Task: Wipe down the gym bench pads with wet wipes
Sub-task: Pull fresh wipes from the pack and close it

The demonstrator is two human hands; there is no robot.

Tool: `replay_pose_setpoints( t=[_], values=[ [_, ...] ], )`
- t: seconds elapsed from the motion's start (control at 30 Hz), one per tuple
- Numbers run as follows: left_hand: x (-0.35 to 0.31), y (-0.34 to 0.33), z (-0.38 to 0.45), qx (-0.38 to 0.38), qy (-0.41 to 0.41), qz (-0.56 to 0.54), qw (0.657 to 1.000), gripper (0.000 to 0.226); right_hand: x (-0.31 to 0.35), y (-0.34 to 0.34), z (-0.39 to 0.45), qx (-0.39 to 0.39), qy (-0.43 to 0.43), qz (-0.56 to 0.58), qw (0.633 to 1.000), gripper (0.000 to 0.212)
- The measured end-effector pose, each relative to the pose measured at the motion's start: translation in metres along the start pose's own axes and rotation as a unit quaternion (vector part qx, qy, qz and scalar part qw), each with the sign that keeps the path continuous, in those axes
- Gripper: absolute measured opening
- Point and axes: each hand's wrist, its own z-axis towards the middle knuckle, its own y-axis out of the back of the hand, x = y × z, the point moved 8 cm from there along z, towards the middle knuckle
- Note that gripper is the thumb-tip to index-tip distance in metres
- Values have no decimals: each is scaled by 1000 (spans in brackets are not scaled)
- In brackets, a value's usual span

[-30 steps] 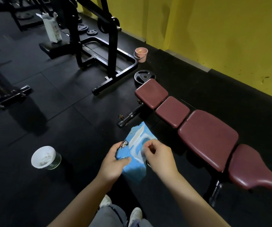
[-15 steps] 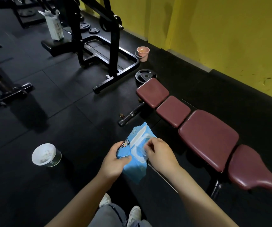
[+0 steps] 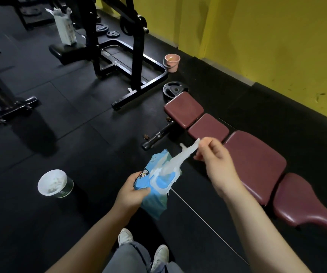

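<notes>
The left hand [image 3: 132,191] grasps the lower left edge of a soft blue plastic pack of wet wipes [image 3: 158,182], thumb pressed across its front; the right hand [image 3: 214,161] pinches the upper end of a thin white wet wipe [image 3: 175,159], which stretches down and left to the pack's opening; the wipe's lower end is in the pack; both are held above the black rubber floor [image 3: 80,138], just beside the near edge of the maroon padded gym bench [image 3: 255,162]; a white-topped round tub [image 3: 54,183] stands on the floor to the left.
</notes>
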Motion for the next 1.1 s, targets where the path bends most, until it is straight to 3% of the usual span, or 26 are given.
replay_pose_setpoints(
  t=[0.23, 0.37, 0.47, 0.63, 0.7, 0.8, 0.97, 1.1],
  values=[
    [11, 20, -6, -23, 10, -20, 999, 64, 21, 22, 17, 3, -4, -6, 1000, 14],
    [2, 22, -6, -15, 0, -52, 999, 62, -6, 13, 9, -35, -34, -33, 998, 10],
    [-6, 20, -6, -11, -13, -66, 998, 55, -39, -9, -3, 9, -84, -72, 994, 15],
    [-16, 16, -9, -4, -39, -62, 997, 40, -60, -59, -29, 193, -90, -172, 962, 62],
    [-18, 14, -10, 4, -46, -59, 997, 42, -65, -67, -31, 191, -83, -212, 955, 76],
    [-16, 12, -11, 14, -48, -55, 997, 45, -75, -62, -22, 111, -135, -185, 967, 83],
    [-12, 9, -15, 39, -56, -48, 997, 44, -92, -48, -18, 59, -214, -127, 967, 64],
    [-13, 5, -15, 51, -71, -37, 995, 49, -117, -59, -29, 48, -322, 103, 940, 32]
  ],
)
